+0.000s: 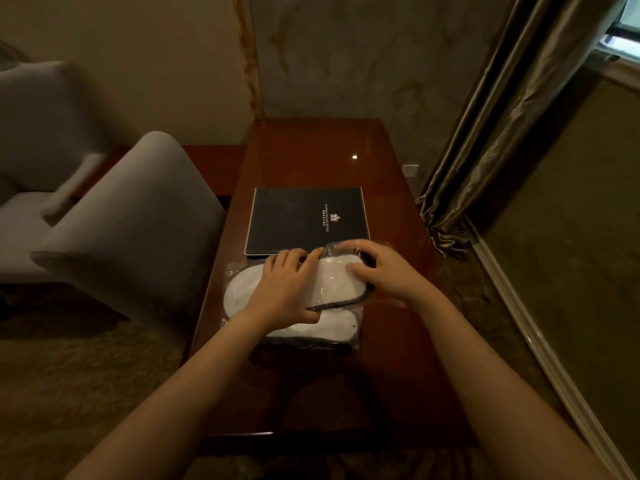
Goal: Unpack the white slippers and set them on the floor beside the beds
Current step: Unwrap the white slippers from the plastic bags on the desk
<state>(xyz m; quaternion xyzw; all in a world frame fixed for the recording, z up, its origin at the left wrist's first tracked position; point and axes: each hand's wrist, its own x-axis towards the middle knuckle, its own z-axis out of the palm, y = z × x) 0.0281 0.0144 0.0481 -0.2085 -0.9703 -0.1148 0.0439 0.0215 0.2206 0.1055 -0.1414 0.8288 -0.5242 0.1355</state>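
On the table (311,393), the slippers (332,284) are pressed down by the flat, open left hand (285,292), likely so they cannot slide. They are wrapped in a clear bag (332,247). Its far end is gripped by the curled right hand (388,275), probably for opening.

The desk (346,150) is dark reddish wood, polished to a glossy, mirror-like sheen. The white slippers (332,282) look like soft matt cloth with dark trim, sealed in clear, shiny, crinkled plastic wrap (341,245). The black folder (304,220) near the desk's middle looks smooth and matt.
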